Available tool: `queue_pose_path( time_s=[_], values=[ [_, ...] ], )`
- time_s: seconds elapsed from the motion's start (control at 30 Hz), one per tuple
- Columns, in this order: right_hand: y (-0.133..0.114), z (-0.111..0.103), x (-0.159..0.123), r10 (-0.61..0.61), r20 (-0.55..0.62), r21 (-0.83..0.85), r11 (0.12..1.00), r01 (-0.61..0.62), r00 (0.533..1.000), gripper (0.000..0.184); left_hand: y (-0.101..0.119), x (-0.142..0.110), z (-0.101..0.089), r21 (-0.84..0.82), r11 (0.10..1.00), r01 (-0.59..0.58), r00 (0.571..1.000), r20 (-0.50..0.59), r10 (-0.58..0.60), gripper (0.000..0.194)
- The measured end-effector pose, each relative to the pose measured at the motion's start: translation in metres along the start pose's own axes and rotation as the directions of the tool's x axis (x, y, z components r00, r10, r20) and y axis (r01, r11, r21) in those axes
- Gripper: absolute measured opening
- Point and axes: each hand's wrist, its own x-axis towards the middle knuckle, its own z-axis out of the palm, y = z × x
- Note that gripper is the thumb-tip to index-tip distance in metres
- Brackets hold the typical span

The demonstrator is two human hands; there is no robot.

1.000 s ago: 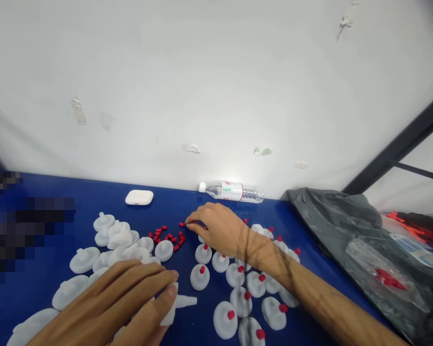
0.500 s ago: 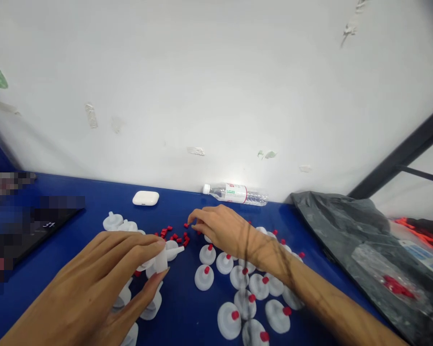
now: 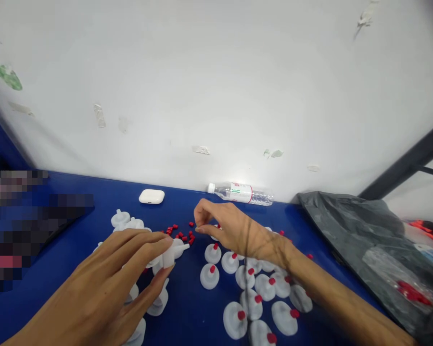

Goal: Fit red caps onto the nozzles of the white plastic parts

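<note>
My left hand (image 3: pixel 111 283) is closed, pinching a white plastic nozzle cap (image 3: pixel 169 257) between thumb and fingers, its narrow spout pointing right. My right hand (image 3: pixel 225 223) is above the table, beside the small red caps (image 3: pixel 182 235). Its thumb and forefinger are pressed together; anything between the tips is too small or hidden to make out. More white nozzle caps without red tips (image 3: pixel 120 218) lie around and partly under my left hand. Below my right forearm stand several white nozzle caps with red tips (image 3: pixel 210 277).
A clear plastic bottle (image 3: pixel 241 193) lies on its side against the wall. A white earbud case (image 3: pixel 151 196) is on the blue table (image 3: pixel 187 312) to its left. At right, a dark grey plastic bag (image 3: pixel 332 221) carries a clear bag of red pieces (image 3: pixel 413 292).
The right thumb and forefinger have drawn together, and the hand has lifted slightly from the red caps. My left hand keeps its hold on the nozzle cap. The whole view has shifted a little.
</note>
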Motion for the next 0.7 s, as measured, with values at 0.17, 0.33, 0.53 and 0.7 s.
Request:
queue_pose_path(
  time_s=[0.17, 0.33, 0.53, 0.7],
  values=[
    [-0.025, -0.013, -0.003, 0.006, 0.149, 0.643, 0.759, -0.101, 0.989, 0.022, 0.0, -0.007, 0.002, 0.012, 0.999, 0.044, 0.999, -0.021, -0.044, 0.04],
    [-0.024, -0.008, -0.002, 0.036, 0.106, 0.717, 0.69, -0.101, 0.994, 0.028, -0.001, -0.01, 0.003, 0.023, 0.997, 0.067, 0.995, -0.073, -0.065, 0.04],
    [-0.022, -0.001, 0.0, 0.021, 0.038, 0.763, 0.645, -0.042, 0.999, 0.027, 0.0, -0.005, 0.003, -0.02, 0.999, 0.046, 0.996, -0.076, -0.048, 0.036],
    [-0.025, 0.001, -0.001, 0.034, 0.074, 0.71, 0.7, -0.076, 0.997, 0.023, 0.001, -0.008, 0.003, 0.012, 0.996, 0.093, 0.992, -0.089, -0.092, 0.038]
  ],
)
